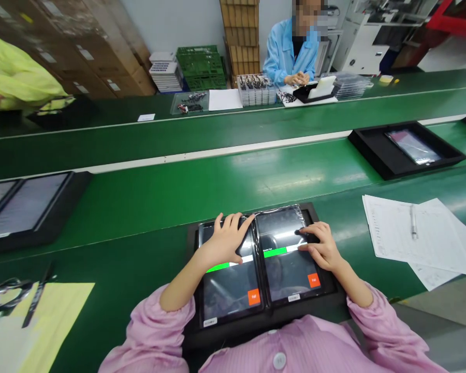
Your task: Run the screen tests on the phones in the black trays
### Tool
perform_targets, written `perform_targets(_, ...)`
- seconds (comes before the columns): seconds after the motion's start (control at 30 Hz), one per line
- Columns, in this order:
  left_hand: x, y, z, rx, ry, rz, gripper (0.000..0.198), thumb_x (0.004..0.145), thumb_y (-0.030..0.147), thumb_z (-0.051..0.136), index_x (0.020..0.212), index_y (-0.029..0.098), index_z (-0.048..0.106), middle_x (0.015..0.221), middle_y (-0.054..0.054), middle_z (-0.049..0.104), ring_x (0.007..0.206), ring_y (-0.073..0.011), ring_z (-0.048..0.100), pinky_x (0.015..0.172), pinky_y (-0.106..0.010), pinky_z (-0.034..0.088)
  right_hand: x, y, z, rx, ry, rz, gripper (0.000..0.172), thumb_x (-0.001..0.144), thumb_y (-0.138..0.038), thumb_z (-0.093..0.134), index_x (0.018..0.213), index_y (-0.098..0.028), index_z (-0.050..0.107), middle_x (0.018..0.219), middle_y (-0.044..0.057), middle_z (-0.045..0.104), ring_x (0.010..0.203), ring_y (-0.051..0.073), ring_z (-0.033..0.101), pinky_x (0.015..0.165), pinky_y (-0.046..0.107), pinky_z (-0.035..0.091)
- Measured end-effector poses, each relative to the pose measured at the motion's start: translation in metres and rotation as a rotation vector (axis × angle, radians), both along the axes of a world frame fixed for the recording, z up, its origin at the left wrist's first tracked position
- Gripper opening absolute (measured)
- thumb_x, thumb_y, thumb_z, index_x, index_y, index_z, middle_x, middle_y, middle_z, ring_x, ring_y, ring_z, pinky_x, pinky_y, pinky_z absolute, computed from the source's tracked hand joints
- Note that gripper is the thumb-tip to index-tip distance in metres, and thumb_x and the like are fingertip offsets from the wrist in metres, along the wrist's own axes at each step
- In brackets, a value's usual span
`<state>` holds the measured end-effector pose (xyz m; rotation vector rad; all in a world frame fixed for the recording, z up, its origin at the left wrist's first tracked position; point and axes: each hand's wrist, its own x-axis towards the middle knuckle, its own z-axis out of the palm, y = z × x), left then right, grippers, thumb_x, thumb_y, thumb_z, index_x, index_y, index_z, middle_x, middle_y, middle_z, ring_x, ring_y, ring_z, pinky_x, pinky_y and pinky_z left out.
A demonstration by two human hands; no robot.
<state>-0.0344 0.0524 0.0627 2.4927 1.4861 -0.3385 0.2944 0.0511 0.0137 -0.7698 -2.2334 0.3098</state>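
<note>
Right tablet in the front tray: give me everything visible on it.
The right tablet is a dark, glossy slab lying flat in a black tray, edge to edge with a second tablet on its left. Its screen is lit, showing a bar part green, part white across the middle and an orange square button low on the right. Glare streaks its upper part. The right hand rests on its right side, fingers on the screen.

We count two tablets side by side in the black tray (326, 295) at the near edge: the left tablet (229, 290) and the right tablet (287, 269), each showing one green bar and one orange button. Two more black trays sit on the belt: the far-right tray (406, 150) with one tablet, the left tray (34, 212) with two. One pen (412, 221) lies on the loose paper sheets (396, 233). Two other people are visible.
</note>
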Motion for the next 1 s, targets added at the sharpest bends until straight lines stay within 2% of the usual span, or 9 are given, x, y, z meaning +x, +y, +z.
perform_targets(0.1,-0.002,0.002,0.003,-0.056,-0.024,-0.031,0.128,0.062,0.052,0.084,0.156,0.022,0.002,0.154,-0.028,0.031,0.144,-0.0445,0.026,0.113,-0.068,0.01,0.0,0.0,0.001,-0.011,-0.026,-0.038,0.043,0.095,-0.026,0.039,0.08,-0.029,0.079,0.108,0.007,0.065,0.096,0.027,0.057,0.086,0.05,0.039)
perform_targets(0.17,-0.002,0.004,0.007,-0.088,-0.028,-0.027,0.118,0.065,0.053,0.083,0.155,0.019,0.013,0.153,-0.03,0.032,0.146,-0.0428,0.025,0.114,-0.067,0.009,-0.001,-0.001,0.002,-0.043,-0.075,-0.074,0.042,0.093,-0.028,0.04,0.077,-0.031,0.079,0.11,0.005,0.065,0.098,0.028,0.056,0.087,0.05,0.038)
perform_targets(0.23,0.0,0.004,0.01,-0.1,-0.033,-0.025,0.101,0.069,0.054,0.08,0.149,0.019,0.03,0.154,-0.029,0.03,0.148,-0.0415,0.021,0.115,-0.067,0.009,-0.001,-0.002,0.001,-0.055,-0.08,-0.15,0.042,0.092,-0.029,0.041,0.075,-0.032,0.079,0.111,0.004,0.065,0.1,0.028,0.056,0.089,0.05,0.037)
perform_targets(0.33,0.003,0.004,0.009,-0.107,-0.068,-0.043,0.075,0.075,0.057,0.076,0.135,0.023,0.047,0.16,-0.026,0.022,0.15,-0.0416,0.014,0.115,-0.069,0.01,-0.001,-0.001,-0.003,-0.072,0.005,-0.411,0.039,0.094,-0.032,0.041,0.086,-0.03,0.079,0.109,0.007,0.063,0.1,0.029,0.056,0.089,0.049,0.037)
perform_targets(0.4,0.006,0.004,0.008,-0.114,-0.09,-0.042,0.069,0.076,0.059,0.074,0.131,0.024,0.051,0.162,-0.025,0.017,0.15,-0.0427,0.011,0.114,-0.071,0.009,-0.001,0.001,-0.007,-0.106,0.042,-0.59,0.033,0.094,-0.038,0.047,0.091,-0.026,0.078,0.108,0.01,0.061,0.099,0.03,0.057,0.086,0.048,0.039)
perform_targets(0.47,0.007,0.004,0.008,-0.122,-0.095,-0.021,0.069,0.075,0.059,0.075,0.131,0.026,0.053,0.162,-0.024,0.016,0.149,-0.0442,0.012,0.112,-0.073,0.007,-0.002,0.003,-0.012,-0.148,0.04,-0.665,0.03,0.092,-0.043,0.054,0.089,-0.025,0.078,0.108,0.011,0.059,0.098,0.03,0.057,0.084,0.048,0.04)
perform_targets(0.73,0.001,0.007,0.01,-0.095,-0.108,-0.052,0.073,0.07,0.062,0.077,0.133,0.031,0.056,0.159,-0.02,0.027,0.145,-0.0456,0.026,0.109,-0.078,0.006,0.0,0.005,-0.021,-0.309,0.072,-0.675,0.041,0.098,-0.048,0.045,0.088,-0.027,0.079,0.108,0.01,0.057,0.1,0.03,0.056,0.089,0.05,0.041)
perform_targets(0.87,0.001,0.008,0.014,-0.124,-0.123,-0.08,0.074,0.069,0.061,0.078,0.134,0.033,0.056,0.16,-0.02,0.026,0.146,-0.0459,0.024,0.11,-0.077,0.007,0.003,0.006,-0.023,-0.336,0.116,-0.657,0.044,0.098,-0.047,0.042,0.087,-0.027,0.079,0.109,0.01,0.057,0.1,0.029,0.056,0.092,0.05,0.041)
perform_targets(1.0,0.004,0.007,0.017,-0.172,-0.125,-0.078,0.064,0.072,0.06,0.076,0.128,0.032,0.061,0.161,-0.02,0.024,0.147,-0.0468,0.018,0.111,-0.075,0.009,0.006,0.005,-0.025,-0.351,0.079,-0.679,0.045,0.099,-0.048,0.041,0.083,-0.028,0.079,0.109,0.009,0.058,0.1,0.029,0.055,0.092,0.051,0.04)
